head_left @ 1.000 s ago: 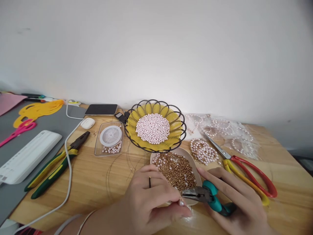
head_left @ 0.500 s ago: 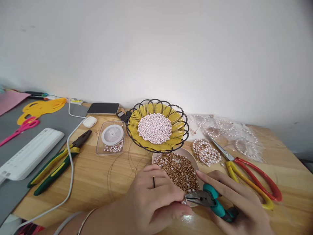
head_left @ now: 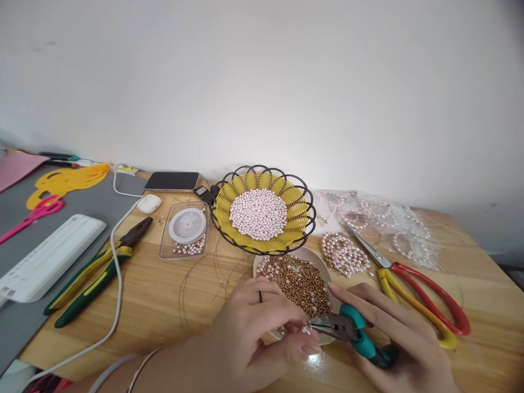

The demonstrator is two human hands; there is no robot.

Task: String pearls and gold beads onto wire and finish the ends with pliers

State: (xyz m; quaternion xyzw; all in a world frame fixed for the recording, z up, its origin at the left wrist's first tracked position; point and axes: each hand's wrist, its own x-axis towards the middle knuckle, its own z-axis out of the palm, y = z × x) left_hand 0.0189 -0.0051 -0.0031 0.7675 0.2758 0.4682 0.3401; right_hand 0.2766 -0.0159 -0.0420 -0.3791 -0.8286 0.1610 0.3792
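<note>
My left hand pinches a small bead piece at its fingertips, just in front of a pink bowl full of gold beads. My right hand grips teal-handled pliers, whose jaws meet the pinched piece at the bowl's near rim. A thin wire loops over the wooden table to the left of my hands. What exactly sits between the fingertips is too small to name.
A yellow wire basket of pale pearls stands behind the bowl. Red-and-yellow scissors, pearl strands and plastic bags lie right. Left lie a clear box with a spool, green pliers, a white cable, a phone, a white case, pink scissors.
My left hand's fingers have curled in tighter round the piece at the plier jaws. The view has shifted slightly; both hands stay at the bowl's near rim.
</note>
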